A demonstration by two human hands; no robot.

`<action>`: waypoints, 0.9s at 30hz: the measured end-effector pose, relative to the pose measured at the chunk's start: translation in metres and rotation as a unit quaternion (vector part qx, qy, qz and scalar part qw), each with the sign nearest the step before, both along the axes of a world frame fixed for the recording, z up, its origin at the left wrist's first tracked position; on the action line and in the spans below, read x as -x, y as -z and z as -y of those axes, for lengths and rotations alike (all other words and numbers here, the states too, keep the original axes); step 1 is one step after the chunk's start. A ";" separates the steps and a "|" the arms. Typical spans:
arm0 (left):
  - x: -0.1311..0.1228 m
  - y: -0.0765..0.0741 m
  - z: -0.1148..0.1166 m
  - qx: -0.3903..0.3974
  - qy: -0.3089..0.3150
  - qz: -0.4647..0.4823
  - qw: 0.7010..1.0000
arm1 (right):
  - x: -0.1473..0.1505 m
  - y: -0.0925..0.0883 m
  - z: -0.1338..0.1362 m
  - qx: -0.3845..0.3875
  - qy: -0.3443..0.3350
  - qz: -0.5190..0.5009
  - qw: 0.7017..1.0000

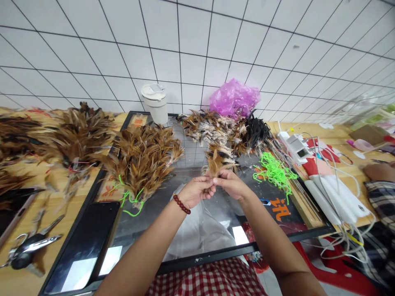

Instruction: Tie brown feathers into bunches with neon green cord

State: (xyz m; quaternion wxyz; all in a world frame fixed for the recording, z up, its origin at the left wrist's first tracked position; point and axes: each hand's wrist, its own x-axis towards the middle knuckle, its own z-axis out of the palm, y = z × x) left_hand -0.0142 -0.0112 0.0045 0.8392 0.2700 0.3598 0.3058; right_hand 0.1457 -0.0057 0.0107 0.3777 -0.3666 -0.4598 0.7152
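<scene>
My left hand and my right hand meet over the middle of a dark glass-topped board. Both are closed, fingertips pinched together at the base of a small tan feather bunch that points away from me. Just behind it lie more dark and pale feathers. To the left spreads a large pile of brown feathers, with green ties at its near edge. A tangle of bright green cords rests right of my right hand. What the fingertips pinch is partly hidden.
A white lidded cup and a purple plastic bag stand by the tiled wall. A black phone lies front left, keys beyond it. Chargers and white cables crowd the right, near another person's arm.
</scene>
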 end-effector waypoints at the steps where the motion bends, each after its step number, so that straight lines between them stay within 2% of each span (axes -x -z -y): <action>1: 0.000 0.000 0.000 0.004 0.007 0.003 1.000 | 0.000 -0.001 0.001 0.002 -0.010 0.004 1.000; 6: 0.001 -0.001 0.002 -0.009 0.042 0.013 0.999 | -0.001 -0.003 0.001 -0.027 0.066 0.002 0.997; 10: 0.002 -0.004 0.003 -0.020 0.050 0.016 0.998 | -0.001 -0.004 0.000 -0.040 0.078 0.035 0.996; 13: 0.001 -0.004 0.003 -0.003 0.058 0.025 0.998 | 0.000 -0.005 -0.001 -0.038 0.059 0.057 0.996; 15: -0.001 -0.004 0.003 0.017 0.031 0.053 0.998 | 0.000 -0.006 -0.001 -0.045 0.061 0.066 0.995; 17: -0.002 -0.006 0.003 0.040 -0.033 0.098 0.994 | -0.001 -0.008 0.001 -0.104 0.095 0.095 0.985; 19: -0.002 -0.009 0.003 0.062 -0.090 0.129 0.986 | -0.002 -0.011 0.004 -0.224 0.133 0.155 0.953; 22: -0.002 -0.012 0.003 0.081 -0.106 0.135 0.982 | -0.001 -0.015 0.010 -0.387 0.157 0.265 0.869; 24: -0.003 -0.012 0.003 0.087 -0.099 0.135 0.982 | 0.001 -0.015 0.012 -0.440 0.166 0.313 0.825; 27: -0.005 -0.009 0.004 0.077 -0.116 0.137 0.981 | 0.004 -0.013 0.015 -0.470 0.177 0.381 0.777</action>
